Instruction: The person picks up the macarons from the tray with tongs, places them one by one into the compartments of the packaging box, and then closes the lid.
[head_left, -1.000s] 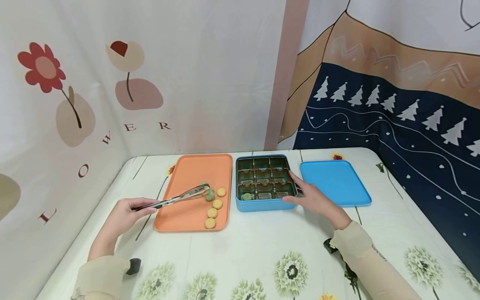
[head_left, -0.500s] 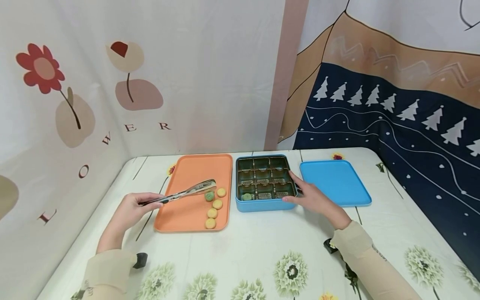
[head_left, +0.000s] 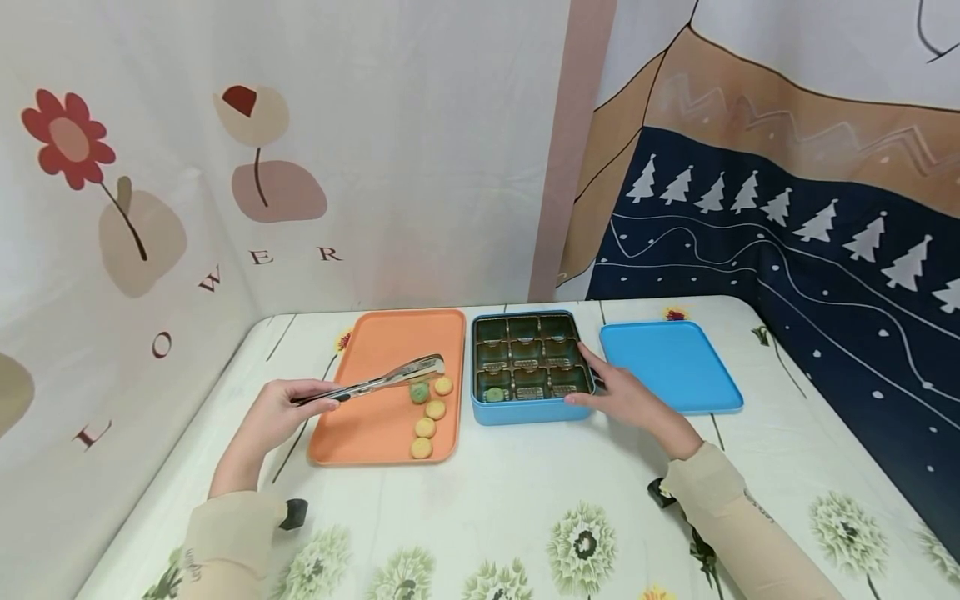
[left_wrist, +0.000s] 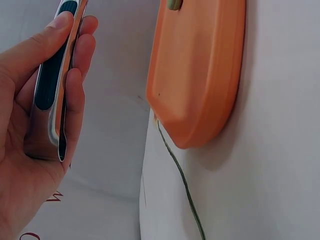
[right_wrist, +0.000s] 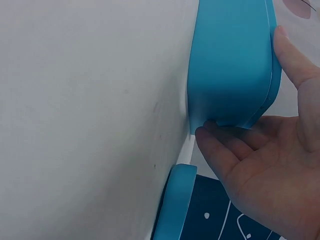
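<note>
The left wrist view crops tongs and tray. The right hand hides part of the box; whether the tongs touch the green cookie seems unclear.

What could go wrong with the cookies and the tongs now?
The tongs in the left hand look close to the green cookie and yellow cookies on the tray, so they might knock one out of place. The right hand holds the box at one corner; if it pushes too hard, the box might slide.
</note>
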